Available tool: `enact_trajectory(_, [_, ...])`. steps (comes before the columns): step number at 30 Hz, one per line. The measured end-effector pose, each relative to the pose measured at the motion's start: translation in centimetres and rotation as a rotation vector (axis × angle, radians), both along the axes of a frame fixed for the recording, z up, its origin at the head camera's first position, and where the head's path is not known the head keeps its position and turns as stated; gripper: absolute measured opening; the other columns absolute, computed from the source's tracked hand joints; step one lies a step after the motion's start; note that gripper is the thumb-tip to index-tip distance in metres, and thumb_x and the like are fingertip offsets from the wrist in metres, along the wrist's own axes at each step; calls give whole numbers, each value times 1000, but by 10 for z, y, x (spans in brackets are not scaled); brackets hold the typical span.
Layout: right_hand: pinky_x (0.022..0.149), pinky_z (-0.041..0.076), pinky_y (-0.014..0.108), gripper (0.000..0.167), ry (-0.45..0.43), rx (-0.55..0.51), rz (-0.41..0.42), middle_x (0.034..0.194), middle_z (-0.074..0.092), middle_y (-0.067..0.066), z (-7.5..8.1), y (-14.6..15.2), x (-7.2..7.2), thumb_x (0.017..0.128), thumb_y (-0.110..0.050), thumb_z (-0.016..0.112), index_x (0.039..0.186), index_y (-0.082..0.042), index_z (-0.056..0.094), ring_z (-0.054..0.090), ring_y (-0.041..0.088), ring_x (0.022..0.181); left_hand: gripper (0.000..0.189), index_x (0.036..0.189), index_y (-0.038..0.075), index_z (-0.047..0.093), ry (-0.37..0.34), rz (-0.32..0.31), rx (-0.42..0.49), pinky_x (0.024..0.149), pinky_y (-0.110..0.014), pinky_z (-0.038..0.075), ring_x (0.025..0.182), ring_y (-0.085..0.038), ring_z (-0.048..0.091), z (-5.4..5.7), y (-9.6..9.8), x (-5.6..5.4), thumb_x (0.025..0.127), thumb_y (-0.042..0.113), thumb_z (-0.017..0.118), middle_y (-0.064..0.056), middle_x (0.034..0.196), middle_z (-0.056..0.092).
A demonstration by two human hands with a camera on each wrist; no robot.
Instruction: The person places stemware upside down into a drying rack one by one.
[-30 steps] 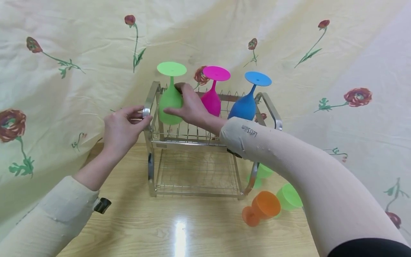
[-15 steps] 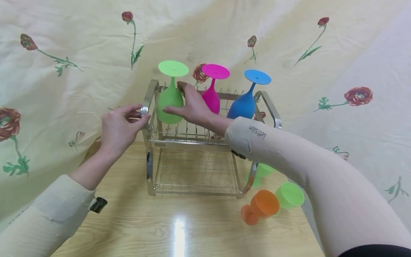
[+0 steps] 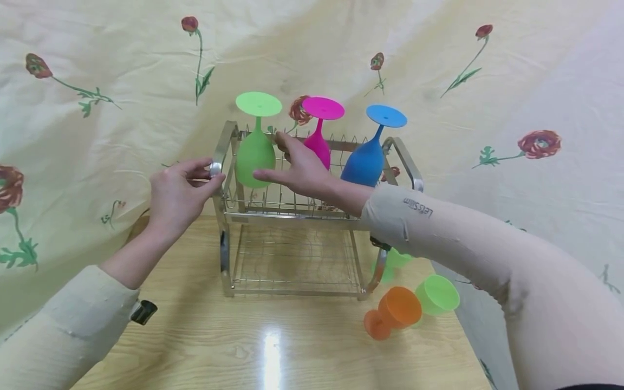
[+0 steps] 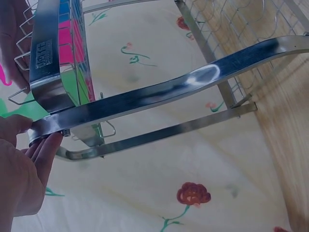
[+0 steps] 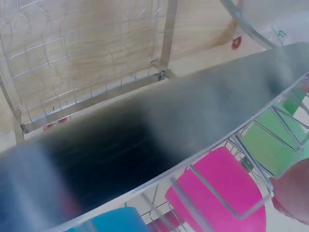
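Observation:
A two-tier metal dish rack (image 3: 292,221) stands on the table, with upside-down goblets in its top tier. My left hand (image 3: 177,195) pinches the upper bend of the rack's left side frame between thumb and fingers; the left wrist view shows this grip (image 4: 21,169) closely. The green goblet (image 3: 254,157) sits at the left end, base up. Beside its bowl is my right hand (image 3: 307,170), thumb and fingers spread, the thumb overlapping the bowl's edge. I cannot tell whether it touches. The pink goblet (image 3: 318,146) is partly behind that hand, and the blue goblet (image 3: 364,162) leans at the right.
On the table right of the rack, an orange goblet (image 3: 401,307) lies tipped beside a light green goblet (image 3: 437,295). More light green plastic (image 3: 397,260) shows behind the rack's right leg. A flowered cloth (image 3: 122,135) hangs behind. The rack's lower tier (image 3: 297,260) is bare wire.
My right hand has drawn slightly right, away from the green goblet, which stays upside down in the rack. The left hand keeps its hold on the frame. The view has shifted slightly.

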State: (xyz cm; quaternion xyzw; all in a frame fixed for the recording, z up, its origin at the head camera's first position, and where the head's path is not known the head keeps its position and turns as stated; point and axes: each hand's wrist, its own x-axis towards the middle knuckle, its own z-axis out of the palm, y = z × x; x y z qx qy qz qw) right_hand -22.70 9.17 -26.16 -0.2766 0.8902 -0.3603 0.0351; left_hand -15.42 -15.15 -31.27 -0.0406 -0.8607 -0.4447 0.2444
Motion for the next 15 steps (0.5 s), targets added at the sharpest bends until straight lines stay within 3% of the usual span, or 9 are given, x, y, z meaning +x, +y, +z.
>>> enact_trajectory(8, [123,44,39,99,3,-17,68,171,39,3,8,33,30,93,-46,84,169,-15,29,40,23,156,42,129,0,75,-5,9,-31,66,1,48,96,-38,79,0,-10,1,97,25,82,-22,110,79])
enact_trajectory(13, [121,45,40,96,71,-97,141,169,42,5,5,71,54,92,-28,88,168,-11,32,41,22,155,46,131,5,75,6,20,-49,69,1,48,99,-36,79,6,-16,8,95,34,83,-15,112,80])
enact_trajectory(15, [123,42,34,95,96,-126,164,169,42,7,0,87,62,91,-19,88,167,-9,33,40,20,156,46,131,7,76,17,30,-56,70,1,48,99,-34,79,6,-19,11,96,36,82,-13,112,81])
